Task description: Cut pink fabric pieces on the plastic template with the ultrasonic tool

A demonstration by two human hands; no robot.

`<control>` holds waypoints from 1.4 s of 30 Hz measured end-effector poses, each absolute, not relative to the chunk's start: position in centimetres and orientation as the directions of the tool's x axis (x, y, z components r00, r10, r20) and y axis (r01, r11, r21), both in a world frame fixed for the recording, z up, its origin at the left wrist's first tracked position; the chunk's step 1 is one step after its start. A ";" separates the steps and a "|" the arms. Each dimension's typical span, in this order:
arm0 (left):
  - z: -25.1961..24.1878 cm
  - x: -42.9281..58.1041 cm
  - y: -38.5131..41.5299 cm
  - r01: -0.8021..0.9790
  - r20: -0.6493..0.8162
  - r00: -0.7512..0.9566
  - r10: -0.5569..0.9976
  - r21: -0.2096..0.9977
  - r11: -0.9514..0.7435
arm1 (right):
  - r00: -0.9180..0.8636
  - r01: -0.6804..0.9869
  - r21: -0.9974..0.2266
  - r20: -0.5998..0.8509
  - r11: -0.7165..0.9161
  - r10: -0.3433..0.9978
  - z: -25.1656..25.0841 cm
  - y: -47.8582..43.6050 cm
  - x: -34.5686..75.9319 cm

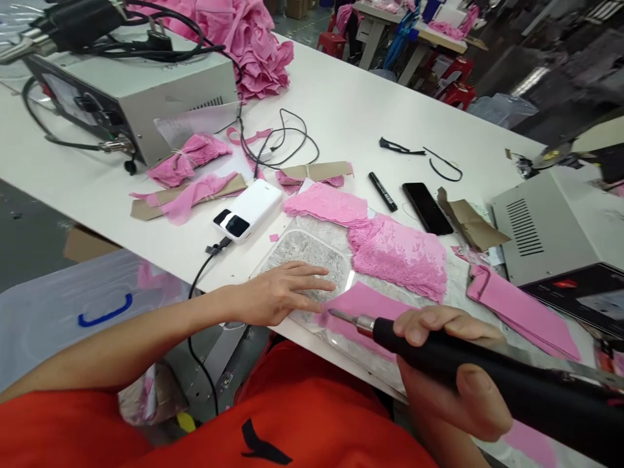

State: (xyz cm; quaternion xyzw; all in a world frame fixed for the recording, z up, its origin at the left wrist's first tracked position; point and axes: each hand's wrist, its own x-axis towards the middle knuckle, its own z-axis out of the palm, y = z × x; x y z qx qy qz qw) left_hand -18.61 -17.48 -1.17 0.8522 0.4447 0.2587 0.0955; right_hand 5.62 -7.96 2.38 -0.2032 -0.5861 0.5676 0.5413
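Note:
My right hand (453,364) is wrapped round a thick black handheld tool (487,367) with a narrow metal tip (344,316). Its tip points left, at the left part of a flat pink fabric piece (365,305); whether it touches the cloth I cannot tell. My left hand (287,292) lies palm down with the fingers stretched out, over a scuffed clear plate (312,253) and close to the fabric's left end. Just beyond, folded pink lace (400,253) and a smaller pink lace bundle (326,203) rest on the plate's far side.
Grey box units stand at the left (180,97) and right (550,208). A white power bank (251,209) with a cable, a black marker (383,192) and a phone (427,208) lie on the white table (341,110). A plastic bin (97,305) sits below left.

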 end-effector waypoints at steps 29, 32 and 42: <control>-1.7 -16.6 -16.3 0.736 0.336 0.488 0.806 0.338 -0.586 | -0.041 -0.314 -0.822 0.512 0.475 0.858 1.8 -3.5 4.2; -1.7 -16.6 -16.5 0.736 0.335 0.492 0.804 0.333 -0.589 | -0.044 -0.349 -0.819 0.500 0.456 0.865 2.0 -3.6 4.3; -1.6 -17.0 -18.9 0.735 0.342 0.459 0.820 0.372 -0.567 | -0.128 -0.384 -0.834 0.474 0.397 0.871 2.4 -4.7 4.6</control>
